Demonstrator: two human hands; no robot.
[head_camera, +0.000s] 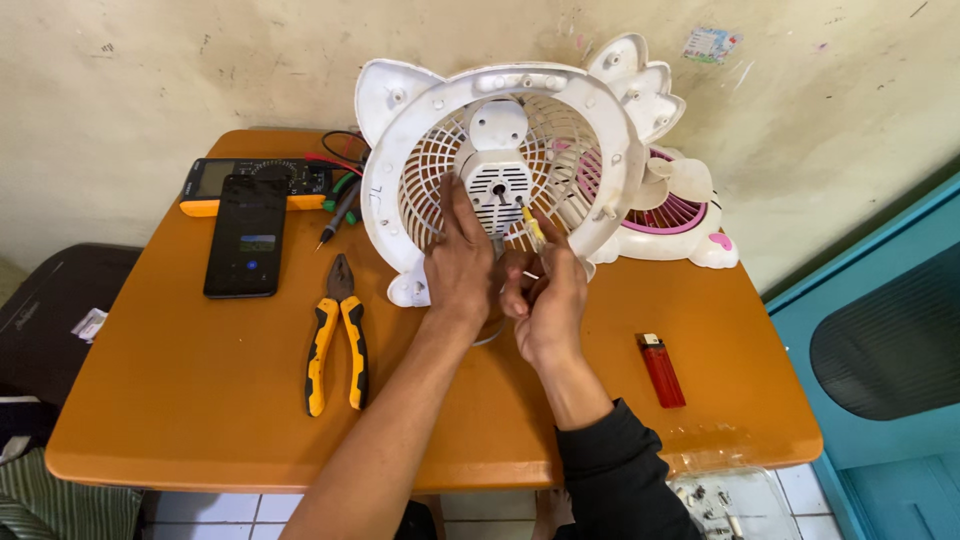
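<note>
Carefully is how I want this handled. The round white plastic fan housing with its ribbed grille (500, 165) stands tilted on the orange wooden table (200, 400), leaning against the pink and white fan front (670, 215) by the wall. My left hand (462, 262) lies flat against the grille, fingers spread beside the white motor block (497, 180), bracing rather than gripping. My right hand (545, 295) is curled closed around a thin yellow-handled tool (533, 228), its tip angled up toward the underside of the motor; what the tip meets is hidden by my fingers.

To do this well, I judge the bracing hand should press the housing steady, since it rests only on its edge and could tip or slide. The tool wants light pressure, kept in line with the fastener or wire it works.

The yellow-handled pliers (337, 335), black phone (246, 235) and red lighter (660, 368) lie well apart from my hands.
</note>
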